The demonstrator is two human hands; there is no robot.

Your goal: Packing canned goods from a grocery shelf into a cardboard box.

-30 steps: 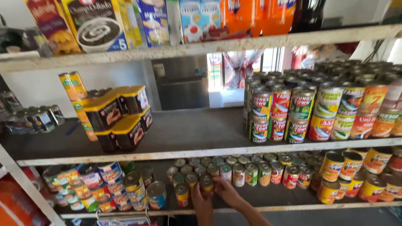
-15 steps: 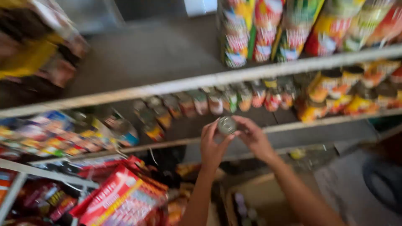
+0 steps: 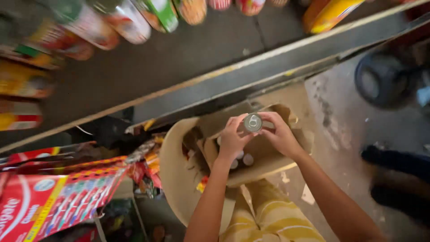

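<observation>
The grey shelf (image 3: 188,62) runs slantwise across the upper half of the view, its pale front edge falling from upper right to lower left. Blurred tins (image 3: 130,20) stand along its back, and an orange-yellow packet (image 3: 329,15) lies at the upper right. None of these is within reach of the hands.

Below the shelf edge stands an open cardboard box (image 3: 264,152), its flaps spread wide; one broad rounded flap hangs toward the left. The box rests just in front of the person's yellow striped trousers (image 3: 268,219), seemingly propped there so that both hands stay free. A few small tins (image 3: 247,159) show inside it, lids up.

At lower left a red carton pack (image 3: 49,201) hangs or leans, with loose wrappers beside it. On the concrete floor (image 3: 340,130) at right lie a dark round object and dark footwear, well apart from the box.

The left hand (image 3: 233,139) and right hand (image 3: 280,134) meet directly above the open box. Both grasp one small can (image 3: 253,122) between their fingertips, its ring-pull lid facing the camera. The can is held clear of the tins below, not touching them. The left hand partly hides the box's interior, so a full count is not possible.
</observation>
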